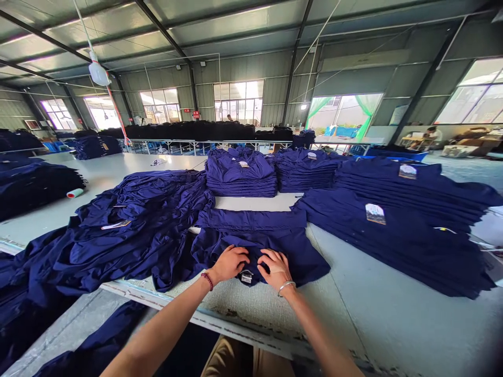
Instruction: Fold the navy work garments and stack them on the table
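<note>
A navy blue garment (259, 243) lies spread on the white table (377, 314) right in front of me. Both hands rest on its near edge, either side of a small white label (247, 276). My left hand (230, 263), with a red bead bracelet at the wrist, has its fingers curled down onto the cloth. My right hand (275, 268), with a silver bangle, has its fingers bent and spread on the cloth next to the label.
A loose heap of navy garments (129, 230) lies to my left. Folded stacks (240, 175) stand behind and a long stack with a paper tag (396, 230) to the right. A lint roller (74, 193) lies far left. A person sits at the far right.
</note>
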A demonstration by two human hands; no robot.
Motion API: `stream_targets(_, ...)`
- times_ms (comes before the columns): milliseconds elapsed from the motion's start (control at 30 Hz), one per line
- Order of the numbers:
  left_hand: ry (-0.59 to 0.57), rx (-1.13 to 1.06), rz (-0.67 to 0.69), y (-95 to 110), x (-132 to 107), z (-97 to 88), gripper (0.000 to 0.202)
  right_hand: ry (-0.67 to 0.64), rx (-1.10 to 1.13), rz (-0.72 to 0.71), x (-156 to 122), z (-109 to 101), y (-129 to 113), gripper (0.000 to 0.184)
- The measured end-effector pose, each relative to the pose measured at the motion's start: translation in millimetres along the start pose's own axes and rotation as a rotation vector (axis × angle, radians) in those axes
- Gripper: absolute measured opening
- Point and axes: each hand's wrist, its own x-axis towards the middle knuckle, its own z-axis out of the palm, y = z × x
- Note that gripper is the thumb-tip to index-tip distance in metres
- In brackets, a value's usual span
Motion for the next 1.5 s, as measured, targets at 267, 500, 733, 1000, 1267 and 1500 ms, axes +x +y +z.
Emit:
stream_targets(267, 0.110, 0.080, -0.350, -4.2, 16.1, 13.9, 0.047, 0.224, 0.034, 0.072, -11.7, 25.5, 23.8, 0.027)
stream_targets(500, 0.040, 0.034, -0.115, 4.4, 20.6, 25.6, 0.033, 0.201, 0.039, 0.044, -15.6, 23.9, 19.8, 0.032)
stream_targets(733, 0.105, -0.104, -0.234, 1.1, 25.4, 31.7, 0.056, 0.229, 0.043, 0.166, -13.4, 35.2, 24.0, 0.058)
stream_targets(1000, 0.087, -0.154, -0.224, -8.1, 36.7, 33.8, 0.031, 0.308, 0.062, 0.197, -15.5, 38.4, 26.5, 0.035)
stream_targets(1267, -0.204, -0.495, -0.087, -24.6, 9.6, 17.9, 0.098, 0.269, 0.013, 0.214, -14.3, 40.5, 25.9, 0.037)
stream_targets(1500, -0.347, -0.522, -0.065, -29.6, 10.2, 10.0, 0.102, 0.254, -0.004, 0.224, -13.9, 40.6, 25.9, 0.040)
